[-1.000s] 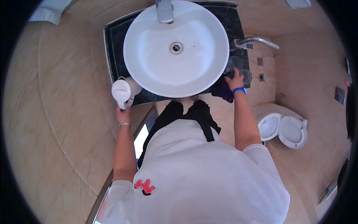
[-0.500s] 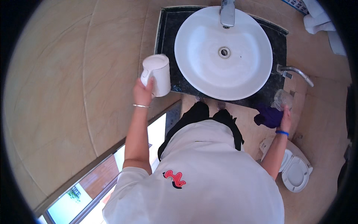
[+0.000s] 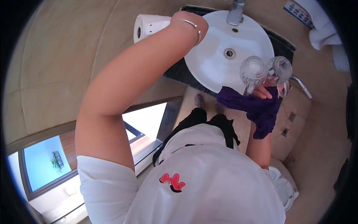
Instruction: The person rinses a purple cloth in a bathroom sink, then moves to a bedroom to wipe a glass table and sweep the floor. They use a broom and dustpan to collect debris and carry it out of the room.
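Note:
My left hand (image 3: 189, 22) is up at the sink's left side, closed on a white electric kettle (image 3: 154, 25). The kettle lies tipped on its side in the air, its base facing left. Its handle and my left fingers are mostly hidden behind the hand and wrist. Over the right front of the basin, my right hand (image 3: 262, 92) is closed around two clear glass mugs (image 3: 253, 71) held side by side. A dark purple cloth (image 3: 257, 108) is gripped in that same hand and drapes down over the wrist.
A round white basin (image 3: 209, 56) sits on a black counter (image 3: 179, 74), with a chrome faucet (image 3: 235, 13) at its back. A curved metal pipe (image 3: 301, 86) juts out at the right. The toilet (image 3: 285, 186) stands low at the right, and white towels (image 3: 322, 33) hang far right.
My left hand has moved up and right, tipping the kettle from upright onto its side. My right hand has come left with the cloth to the basin, bringing the glass mugs into plain sight.

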The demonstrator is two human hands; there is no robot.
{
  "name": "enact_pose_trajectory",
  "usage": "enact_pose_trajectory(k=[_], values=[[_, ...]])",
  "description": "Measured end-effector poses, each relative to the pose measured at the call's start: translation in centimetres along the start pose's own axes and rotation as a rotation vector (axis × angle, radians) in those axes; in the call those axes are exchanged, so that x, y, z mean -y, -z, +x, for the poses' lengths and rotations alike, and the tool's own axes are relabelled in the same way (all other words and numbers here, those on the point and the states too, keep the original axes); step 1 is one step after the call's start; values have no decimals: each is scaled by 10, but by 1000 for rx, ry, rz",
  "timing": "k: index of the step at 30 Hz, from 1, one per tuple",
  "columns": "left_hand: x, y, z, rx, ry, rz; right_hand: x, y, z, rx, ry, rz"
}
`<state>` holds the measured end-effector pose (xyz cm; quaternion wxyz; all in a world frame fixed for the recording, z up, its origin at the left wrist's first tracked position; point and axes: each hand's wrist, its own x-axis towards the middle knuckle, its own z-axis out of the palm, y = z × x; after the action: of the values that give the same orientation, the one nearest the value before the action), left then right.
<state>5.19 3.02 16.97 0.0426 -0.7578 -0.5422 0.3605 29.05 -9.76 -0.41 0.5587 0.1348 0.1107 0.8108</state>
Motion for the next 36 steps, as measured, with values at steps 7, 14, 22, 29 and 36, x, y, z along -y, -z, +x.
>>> enact_pose_trajectory(k=[7,14,22,29,36], values=[[17,-42,-32,15,151,-124,-11,9,18,79,-184,-21],[14,-148,-135,-147,333,-588,-16,36,25,141,-343,-34],[-58,-353,-342,-213,1014,-1338,-124,34,-11,-272,-479,-858],[-147,-506,-496,-769,1717,-2314,-297,106,-68,-319,-996,-1279],[-150,-522,-558,-1094,2006,-2558,-443,121,-74,-461,-1210,-1099]])
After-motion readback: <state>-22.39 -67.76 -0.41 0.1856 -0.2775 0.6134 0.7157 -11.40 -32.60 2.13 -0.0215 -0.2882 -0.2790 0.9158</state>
